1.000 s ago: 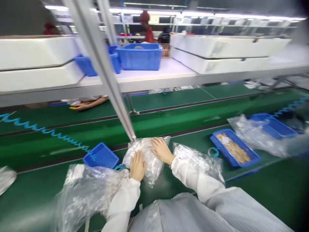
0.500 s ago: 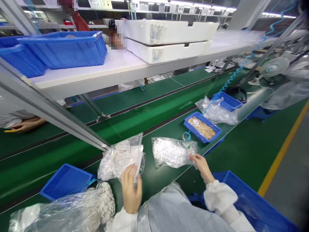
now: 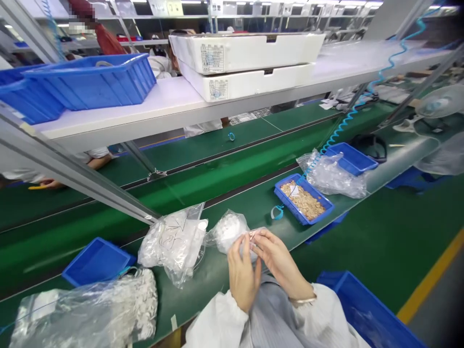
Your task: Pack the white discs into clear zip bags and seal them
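A clear plastic bag (image 3: pixel 229 231) with small white pieces lies on the green bench in front of me. At its near end my left hand (image 3: pixel 243 270) and my right hand (image 3: pixel 273 256) meet, fingers closed on the plastic. To the left rests another clear bag (image 3: pixel 174 241), with dark handwriting on it and white contents. Farther left, a large clear bag (image 3: pixel 97 309) holds many whitish pieces. Right of my hands stands a blue tray (image 3: pixel 331 211) with tan flat pieces (image 3: pixel 304 200) and a white paper slip in it. A light-blue strap loop (image 3: pixel 277 212) lies beside that tray.
A blue tray (image 3: pixel 96 263) sits at the left, and another (image 3: pixel 351 157) at the far right beside crumpled plastic bags (image 3: pixel 337 179). White foam boxes (image 3: pixel 250 53) and blue bins (image 3: pixel 94 82) stand on the shelf. A metal post slants down at left. Co-workers are across the line.
My left hand has moved right from the handwritten bag to the bag of white pieces. Both hands now meet at its near end, and the bag has been turned and bunched up.
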A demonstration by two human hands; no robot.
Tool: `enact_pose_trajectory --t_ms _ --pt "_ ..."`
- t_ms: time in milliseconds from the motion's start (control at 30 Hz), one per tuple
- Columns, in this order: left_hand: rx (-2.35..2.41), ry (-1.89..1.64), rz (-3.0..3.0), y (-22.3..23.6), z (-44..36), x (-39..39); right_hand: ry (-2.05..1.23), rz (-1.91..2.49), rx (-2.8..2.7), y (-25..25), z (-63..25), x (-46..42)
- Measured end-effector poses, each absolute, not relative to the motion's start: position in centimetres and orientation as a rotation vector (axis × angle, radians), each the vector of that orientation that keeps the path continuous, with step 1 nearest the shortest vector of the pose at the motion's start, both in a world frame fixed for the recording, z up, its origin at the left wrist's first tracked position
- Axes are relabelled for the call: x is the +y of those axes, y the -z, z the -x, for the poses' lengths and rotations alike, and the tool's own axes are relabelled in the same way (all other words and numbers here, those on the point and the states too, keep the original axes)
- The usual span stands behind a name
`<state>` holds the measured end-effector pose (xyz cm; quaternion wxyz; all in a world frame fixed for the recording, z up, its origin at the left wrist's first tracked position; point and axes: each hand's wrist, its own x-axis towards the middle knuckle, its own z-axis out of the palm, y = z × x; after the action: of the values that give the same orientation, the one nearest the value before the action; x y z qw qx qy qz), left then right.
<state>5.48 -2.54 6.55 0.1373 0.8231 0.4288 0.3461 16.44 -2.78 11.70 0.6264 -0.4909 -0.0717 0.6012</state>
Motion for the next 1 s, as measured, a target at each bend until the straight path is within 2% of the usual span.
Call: enact_pose_trajectory --t_ms 167,267,400,567,733,1000 --pt "1.573 -0.603 -2.028 -5.9 -3.3 -3.1 -1.572 1.281 -0.441 -10.4 -18.6 -3.4" --pt "1.675 -0.398 -1.736 -5.4 -2.0 -4.8 -1.418 1.582 -0.84 -8.6 -21.3 -5.1" --pt "1.79 -0.386 -1.568 -5.5 -1.6 -7.5 -0.953 1.89 -1.368 -5.7 -25.0 -7.6" --pt "1.702 -0.54 -1.192 -5.4 -1.4 -10.3 -1.236 1.97 -1.69 -2.7 -27.3 -9.3" --pt "1.809 -0.7 -0.95 -5.0 -1.1 -12.7 -1.151 1.979 -1.687 -1.5 -28.3 -10.0" --pt "2.099 -0.755 -1.131 -3.7 -1.6 -15.6 -1.05 1.972 -1.325 -1.6 -28.5 -11.3"
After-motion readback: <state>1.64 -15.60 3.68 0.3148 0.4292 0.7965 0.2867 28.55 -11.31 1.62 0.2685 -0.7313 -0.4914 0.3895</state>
